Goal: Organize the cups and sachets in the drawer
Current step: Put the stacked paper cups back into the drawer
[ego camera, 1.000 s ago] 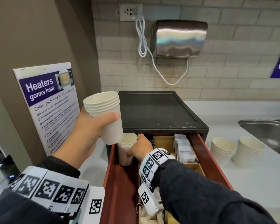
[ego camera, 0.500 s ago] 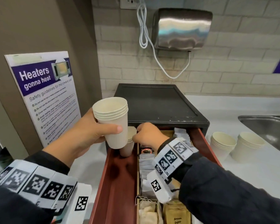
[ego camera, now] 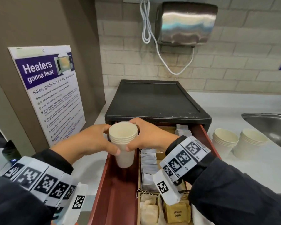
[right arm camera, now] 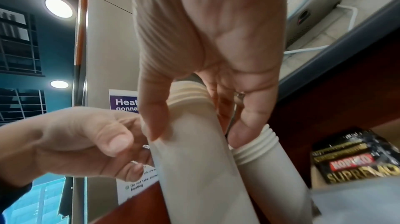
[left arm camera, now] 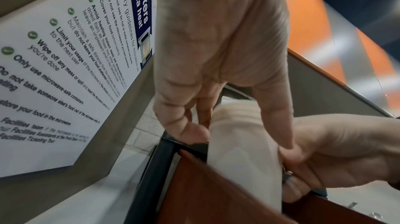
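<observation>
A stack of cream paper cups (ego camera: 123,143) hangs upright over the left compartment of the open red drawer (ego camera: 104,184). My left hand (ego camera: 91,142) grips it from the left and my right hand (ego camera: 149,137) grips it from the right. In the right wrist view the held stack (right arm camera: 194,159) sits between thumb and fingers, and a second cup stack (right arm camera: 259,150) stands just behind it in the drawer, touching one fingertip. White sachets (ego camera: 148,159) fill the drawer's middle column, with a dark Kopiko sachet (right arm camera: 355,161) further back.
Two more cup stacks (ego camera: 225,142) (ego camera: 251,142) stand on the white counter right of the drawer, beside a steel sink (ego camera: 269,124). The black drawer cabinet (ego camera: 152,101) sits against the tiled wall. Tea bags and a brown sugar packet (ego camera: 177,213) lie at the drawer's front.
My left hand has carried the cup stack right and down over the drawer. My right hand has left the cups in the drawer and taken hold of the carried stack.
</observation>
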Demonstrator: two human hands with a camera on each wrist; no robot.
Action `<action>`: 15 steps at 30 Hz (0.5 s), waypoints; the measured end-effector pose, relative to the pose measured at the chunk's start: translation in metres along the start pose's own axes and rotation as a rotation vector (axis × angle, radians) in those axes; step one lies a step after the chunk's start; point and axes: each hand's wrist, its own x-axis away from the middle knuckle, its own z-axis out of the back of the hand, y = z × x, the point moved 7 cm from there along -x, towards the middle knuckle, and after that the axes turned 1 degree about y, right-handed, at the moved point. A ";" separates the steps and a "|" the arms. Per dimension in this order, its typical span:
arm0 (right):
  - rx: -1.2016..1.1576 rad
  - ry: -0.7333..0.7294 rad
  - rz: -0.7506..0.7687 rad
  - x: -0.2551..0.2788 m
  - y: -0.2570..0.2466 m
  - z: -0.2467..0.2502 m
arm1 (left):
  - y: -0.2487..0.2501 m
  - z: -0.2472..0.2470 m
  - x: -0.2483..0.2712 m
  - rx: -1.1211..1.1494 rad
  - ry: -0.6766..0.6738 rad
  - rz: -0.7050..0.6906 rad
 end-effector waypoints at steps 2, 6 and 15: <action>0.048 -0.015 -0.068 -0.002 0.014 -0.007 | -0.006 -0.002 0.001 -0.095 -0.007 0.047; 0.250 -0.032 -0.085 -0.003 0.028 -0.017 | -0.008 -0.008 0.002 -0.215 -0.021 0.097; 0.452 0.020 -0.067 -0.004 0.034 -0.028 | -0.002 -0.019 0.000 -0.361 0.013 0.076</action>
